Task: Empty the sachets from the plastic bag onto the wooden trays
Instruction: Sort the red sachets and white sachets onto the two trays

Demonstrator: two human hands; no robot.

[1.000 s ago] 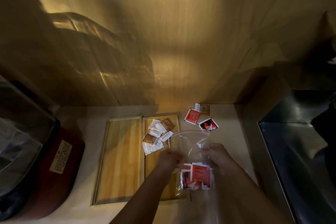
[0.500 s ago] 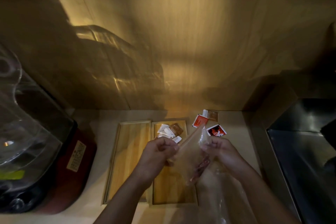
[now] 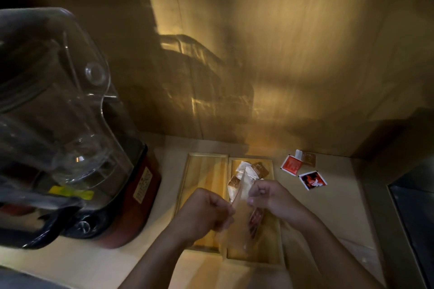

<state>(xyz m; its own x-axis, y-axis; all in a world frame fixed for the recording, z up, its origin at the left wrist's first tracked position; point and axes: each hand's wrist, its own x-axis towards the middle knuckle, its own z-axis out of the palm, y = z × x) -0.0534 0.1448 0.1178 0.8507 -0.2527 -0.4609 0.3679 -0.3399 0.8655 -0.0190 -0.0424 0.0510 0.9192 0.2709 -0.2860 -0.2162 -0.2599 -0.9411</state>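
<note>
A clear plastic bag (image 3: pixel 238 216) hangs between my two fists over the trays, held nearly edge-on. My left hand (image 3: pixel 204 212) grips its left side and my right hand (image 3: pixel 267 197) grips its right side. Red sachets (image 3: pixel 254 220) show through the bag just below my right hand. Two wooden trays lie side by side: the left tray (image 3: pixel 204 171) is bare, and the right tray (image 3: pixel 270 237) carries several white and brown sachets (image 3: pixel 254 170) at its far end.
Three loose sachets (image 3: pixel 303 169) lie on the counter right of the trays. A blender with a clear jug (image 3: pixel 58 110) and red base (image 3: pixel 138 202) stands close on the left. A dark metal surface (image 3: pixel 413 213) borders the right. The wooden wall rises behind.
The bag has turned from open and face-on to nearly edge-on, lifted between both fists. The view has shifted so the blender looms larger on the left.
</note>
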